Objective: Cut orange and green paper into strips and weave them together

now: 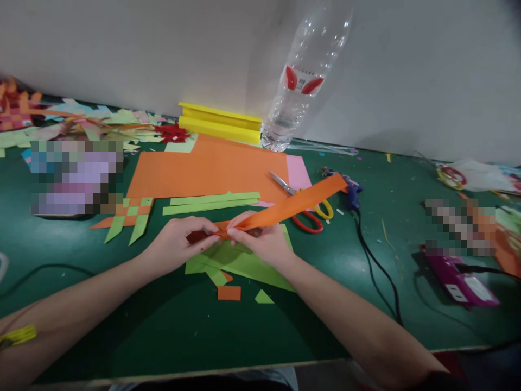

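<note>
Both hands meet over the middle of the table, pinching one orange paper strip (pixel 301 201). My left hand (pixel 183 241) is closed on its left part, thumb against fingertips. Right beside it, my right hand (pixel 264 239) grips the strip too, and its long free end slants up to the right. The part between the fingers looks folded, though the fingers partly hide it. Beneath the hands lie green paper pieces (pixel 248 266) and a small orange scrap (pixel 229 293). Just behind are light green strips (pixel 211 202) on a large orange sheet (pixel 175 171).
Scissors (pixel 307 221) with red and yellow handles lie right of the hands, near a blue glue gun (pixel 353 194) with a black cord. A woven paper piece (pixel 132 214) lies left. Behind stand a water bottle (pixel 301 81) and folded yellow paper (pixel 220 122). A purple power strip (pixel 459 279) sits right.
</note>
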The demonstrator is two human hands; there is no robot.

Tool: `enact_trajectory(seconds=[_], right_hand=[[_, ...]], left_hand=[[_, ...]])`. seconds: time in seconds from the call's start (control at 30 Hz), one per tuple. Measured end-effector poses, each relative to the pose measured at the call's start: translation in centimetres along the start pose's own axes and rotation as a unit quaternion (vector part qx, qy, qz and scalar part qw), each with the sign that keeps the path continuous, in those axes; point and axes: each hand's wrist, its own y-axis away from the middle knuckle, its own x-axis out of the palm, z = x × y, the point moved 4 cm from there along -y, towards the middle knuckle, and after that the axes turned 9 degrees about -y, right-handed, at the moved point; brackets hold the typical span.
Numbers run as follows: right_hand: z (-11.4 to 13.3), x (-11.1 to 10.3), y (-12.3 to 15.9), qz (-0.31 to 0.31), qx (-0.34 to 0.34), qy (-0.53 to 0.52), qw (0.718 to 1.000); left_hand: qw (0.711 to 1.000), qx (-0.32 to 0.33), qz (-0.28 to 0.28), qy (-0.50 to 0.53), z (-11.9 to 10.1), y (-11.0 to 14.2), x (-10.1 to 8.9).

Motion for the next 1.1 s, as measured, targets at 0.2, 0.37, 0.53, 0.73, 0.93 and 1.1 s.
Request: enact_trajectory(seconds=[0.2, 0.37, 0.53, 0.73, 0.93, 1.1], right_hand=[[0.01, 0.28, 0.04, 0.014, -0.001, 0.051, 0.999], [-0.23, 0.09, 0.07, 0.001, 0.003, 0.040, 0.999], [-0.50, -0.16, -0.01, 0.002, 0.013, 0.037, 0.999], [-0.21, 0.00, -0.01, -0.005, 0.021, 0.040, 0.999], [-0.12, -0.06, 0.04, -0.002, 0.030, 0.069, 0.997], [-0.20, -0.04, -0.01, -0.006, 0.039, 0.065, 0.997]], left_hand=[[1.000, 0.015, 0.009, 0.008, -0.07, 0.11, 0.10], [0.999, 0.027, 0.009, 0.015, 0.05, 0.12, 0.16], [1.000, 0.026, 0.003, -0.003, 0.16, 0.13, 0.14], [0.999, 0.037, 0.021, 0.001, 0.10, 0.14, 0.30], [0.999, 0.032, 0.025, -0.002, 0.07, 0.09, 0.35], [0.999, 0.021, 0.028, 0.000, 0.16, 0.10, 0.35]])
